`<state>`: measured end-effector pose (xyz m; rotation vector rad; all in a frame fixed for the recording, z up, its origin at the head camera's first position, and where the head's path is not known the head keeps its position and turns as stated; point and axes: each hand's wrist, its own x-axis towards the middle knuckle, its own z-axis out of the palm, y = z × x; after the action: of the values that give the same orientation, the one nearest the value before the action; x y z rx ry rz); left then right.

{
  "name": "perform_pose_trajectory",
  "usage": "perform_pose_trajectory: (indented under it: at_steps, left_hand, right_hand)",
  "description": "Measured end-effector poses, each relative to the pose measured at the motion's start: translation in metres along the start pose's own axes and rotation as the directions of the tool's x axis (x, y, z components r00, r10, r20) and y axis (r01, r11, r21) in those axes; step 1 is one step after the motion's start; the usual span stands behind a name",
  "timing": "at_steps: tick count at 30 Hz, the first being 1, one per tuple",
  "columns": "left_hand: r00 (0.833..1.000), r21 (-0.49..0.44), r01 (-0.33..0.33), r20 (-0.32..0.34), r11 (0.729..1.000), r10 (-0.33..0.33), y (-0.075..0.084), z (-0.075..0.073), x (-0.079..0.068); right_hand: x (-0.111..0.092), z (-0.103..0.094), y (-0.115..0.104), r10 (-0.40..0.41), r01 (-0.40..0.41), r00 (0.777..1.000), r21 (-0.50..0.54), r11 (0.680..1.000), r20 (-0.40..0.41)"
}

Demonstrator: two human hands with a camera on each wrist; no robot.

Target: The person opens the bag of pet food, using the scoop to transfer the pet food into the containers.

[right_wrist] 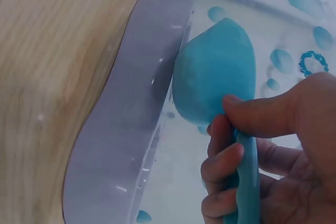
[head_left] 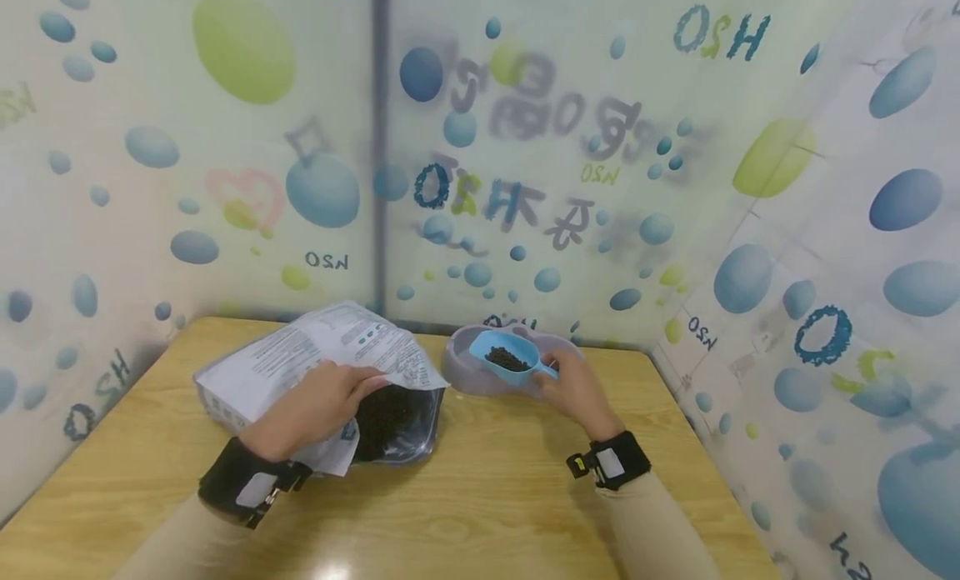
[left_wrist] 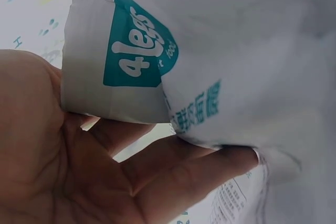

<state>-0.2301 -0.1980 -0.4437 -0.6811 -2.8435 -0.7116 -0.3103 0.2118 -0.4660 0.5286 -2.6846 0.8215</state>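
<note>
A blue scoop (head_left: 517, 357) holding dark brown pellets (head_left: 507, 360) is above a grey-purple pet bowl (head_left: 461, 378). My right hand (head_left: 572, 390) grips its handle, and in the right wrist view the fingers wrap round the blue handle (right_wrist: 247, 182). On the left lies a white pet food bag (head_left: 285, 355) with clear plastic on its underside. My left hand (head_left: 322, 403) pinches the edge of its mouth and holds it up. Dark pellets (head_left: 382, 417) show inside the opening. Close up in the left wrist view, the bag's teal label (left_wrist: 139, 45) reads "4 legs".
Both the bag and the bowl lie on a wooden table (head_left: 480, 497). Behind the table and to its right stand walls (head_left: 600, 255) patterned with blue and green ovals. The bowl sits near the table's back edge, right of the bag.
</note>
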Motion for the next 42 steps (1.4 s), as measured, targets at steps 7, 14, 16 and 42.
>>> perform_pose_trajectory:
  at_steps: [7,14,16,42]
  left_hand:
    - [1.000,0.022,-0.007,-0.010,1.000,0.007,0.000,0.001,0.000]
    - [1.000,0.015,-0.016,-0.023,1.000,0.017,0.001,0.004,0.000]
    - [1.000,0.014,-0.013,-0.027,1.000,0.013,0.001,0.004,0.000]
    - [1.000,0.013,0.008,-0.008,1.000,-0.008,0.002,0.002,-0.002]
  right_hand:
    - [0.012,-0.004,0.001,0.123,-0.118,0.992,-0.136,0.984,0.025]
    - [0.022,-0.014,-0.003,0.135,-0.121,0.989,-0.197,0.973,0.059]
    - [0.024,-0.016,-0.004,0.140,-0.123,0.988,-0.213,0.969,0.064]
    - [0.051,-0.022,-0.035,0.102,-0.056,0.990,-0.385,0.921,0.101]
